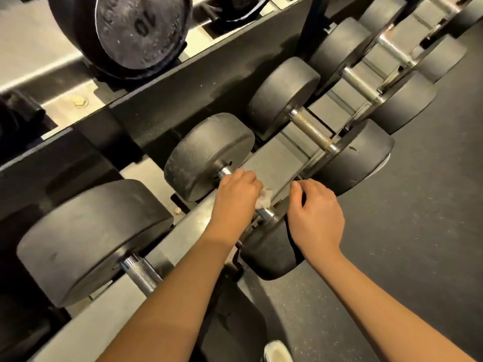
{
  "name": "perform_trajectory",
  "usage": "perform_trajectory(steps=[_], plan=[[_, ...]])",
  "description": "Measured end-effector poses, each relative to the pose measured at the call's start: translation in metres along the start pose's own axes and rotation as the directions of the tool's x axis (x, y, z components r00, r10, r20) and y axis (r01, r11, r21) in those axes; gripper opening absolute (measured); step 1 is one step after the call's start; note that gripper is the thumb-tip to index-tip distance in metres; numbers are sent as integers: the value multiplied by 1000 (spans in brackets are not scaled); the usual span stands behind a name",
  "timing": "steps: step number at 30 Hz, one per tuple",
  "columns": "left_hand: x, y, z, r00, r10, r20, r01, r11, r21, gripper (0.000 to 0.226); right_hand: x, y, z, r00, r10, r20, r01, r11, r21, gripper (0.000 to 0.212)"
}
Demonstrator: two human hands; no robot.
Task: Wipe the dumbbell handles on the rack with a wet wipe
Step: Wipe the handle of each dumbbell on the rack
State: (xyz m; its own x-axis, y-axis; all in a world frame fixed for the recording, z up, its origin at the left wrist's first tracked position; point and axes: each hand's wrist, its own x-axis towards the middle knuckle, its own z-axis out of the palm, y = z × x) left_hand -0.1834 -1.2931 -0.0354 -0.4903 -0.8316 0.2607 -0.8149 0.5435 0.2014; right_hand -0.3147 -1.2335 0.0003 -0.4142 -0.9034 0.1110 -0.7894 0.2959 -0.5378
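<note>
Crumpled white wet wipe point(261, 201) sits on the chrome knurled handle point(267, 214) of the black round-headed dumbbell point(206, 155), mid-row on the grey metal rack point(278, 158), lower tier. My left hand point(235, 195) is clamped round handle + wipe. Right hand point(317, 209) is over that dumbbell's front head, fingers bent out of sight, so can't tell if it grips. Similar black neighbour dumbbells point(91, 239) either side; dark rubber floor point(418, 231) to the right.

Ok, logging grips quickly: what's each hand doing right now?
Left hand: closed on the wet wipe, wrapped round the dumbbell handle.
Right hand: curled over the dumbbell's near head; whether it grips cannot be told.
</note>
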Motion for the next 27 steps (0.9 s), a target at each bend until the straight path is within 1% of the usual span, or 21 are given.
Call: perform_trajectory(steps=[1, 2, 5, 6, 7, 10, 12, 13, 14, 16, 18, 19, 22, 23, 26, 27], plan=[[0, 1, 0, 999, -44, -14, 45, 998, 36, 25, 0, 0, 0, 1000, -2, 4, 2, 1000, 5, 66], [-1, 3, -1, 998, -56, -26, 58, 997, 58, 24, 0, 1, 0, 1000, -10, 8, 10, 1000, 7, 66], [-11, 13, -2, 1000, 12, -13, -11, 998, 65, 24, 1, 2, -1, 998, -49, 26, 49, 999, 11, 65], [-14, 13, -4, 1000, 9, -4, -9, 997, 71, 25, 2, 3, -1, 997, -60, 43, 60, 998, 3, 67], [-15, 10, -5, 1000, -22, -12, 23, 996, 84, 26, 2, 4, 0, 995, -73, 66, 74, 997, -14, 69], [-6, -4, -9, 978, -196, -79, 204, 971, 125, 22, 5, 6, 0, 980, -120, 157, 134, 987, -86, 77], [0, -6, -10, 956, -272, -111, 283, 953, 109, 22, 10, 10, -2, 953, -177, 247, 214, 968, -134, 81], [0, -2, -8, 951, -288, -113, 299, 950, 91, 24, 12, 12, -4, 931, -218, 294, 267, 953, -141, 82], [-3, 3, -5, 954, -279, -109, 286, 956, 58, 28, 14, 14, -6, 907, -259, 333, 317, 939, -135, 82], [-13, 11, 1, 979, -184, -83, 182, 983, -32, 37, 17, 18, -9, 875, -313, 370, 378, 918, -116, 82], [-19, 14, 2, 994, -95, -60, 90, 993, -75, 42, 17, 20, -10, 871, -328, 366, 389, 915, -105, 80], [-18, 12, 2, 993, -96, -66, 91, 993, -70, 42, 16, 19, -10, 873, -330, 358, 388, 916, -103, 79], [-16, 10, 2, 964, -243, -109, 231, 967, -109, 36, 15, 19, -11, 878, -332, 345, 385, 918, -98, 78], [-18, 11, 3, 958, -263, -114, 246, 959, -142, 32, 14, 19, -11, 877, -332, 347, 385, 918, -94, 78], [-30, 12, 9, 975, -197, -99, 178, 968, -177, 24, 14, 19, -12, 873, -340, 348, 391, 916, -86, 79], [-33, 12, 9, 972, -213, -94, 193, 962, -192, 22, 14, 19, -12, 875, -342, 343, 392, 916, -86, 78]])
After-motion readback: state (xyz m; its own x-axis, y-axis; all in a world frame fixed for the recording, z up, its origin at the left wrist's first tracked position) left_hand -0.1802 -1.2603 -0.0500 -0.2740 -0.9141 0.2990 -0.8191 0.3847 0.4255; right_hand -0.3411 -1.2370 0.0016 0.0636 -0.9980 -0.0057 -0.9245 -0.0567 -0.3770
